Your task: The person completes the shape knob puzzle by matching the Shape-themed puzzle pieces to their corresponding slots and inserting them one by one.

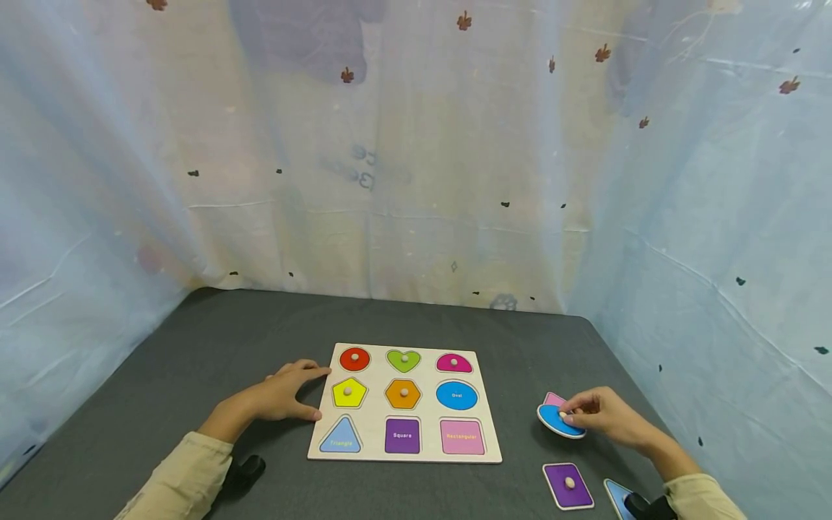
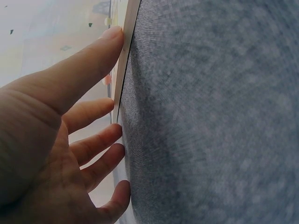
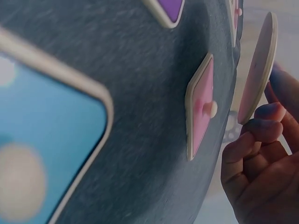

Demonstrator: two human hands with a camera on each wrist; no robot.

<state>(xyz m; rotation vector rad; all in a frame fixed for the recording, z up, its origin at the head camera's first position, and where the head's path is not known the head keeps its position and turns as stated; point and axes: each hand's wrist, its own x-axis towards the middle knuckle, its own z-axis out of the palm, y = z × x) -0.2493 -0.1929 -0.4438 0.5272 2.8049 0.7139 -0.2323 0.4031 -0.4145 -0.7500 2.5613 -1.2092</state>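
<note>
On the dark table lies a white shape-puzzle board (image 1: 429, 404) with several knobbed pieces in its top and middle rows. Its oval (image 1: 457, 395), triangle, square and rectangle places show printed words and no knobs. My left hand (image 1: 286, 393) touches the board's left edge with thumb and fingertips, fingers spread in the left wrist view. Right of the board, my right hand (image 1: 604, 415) pinches the knob of a blue oval puzzle piece (image 1: 557, 422), held tilted off the table. Beneath and behind it lies a pink rectangular piece (image 3: 202, 109), partly covered in the head view.
A purple square piece (image 1: 568, 485) lies on the table nearer to me. Right of it is a blue triangle piece (image 1: 617, 498), partly hidden by the black wrist strap. A pale patterned curtain (image 1: 416, 180) stands around the table (image 1: 273, 318).
</note>
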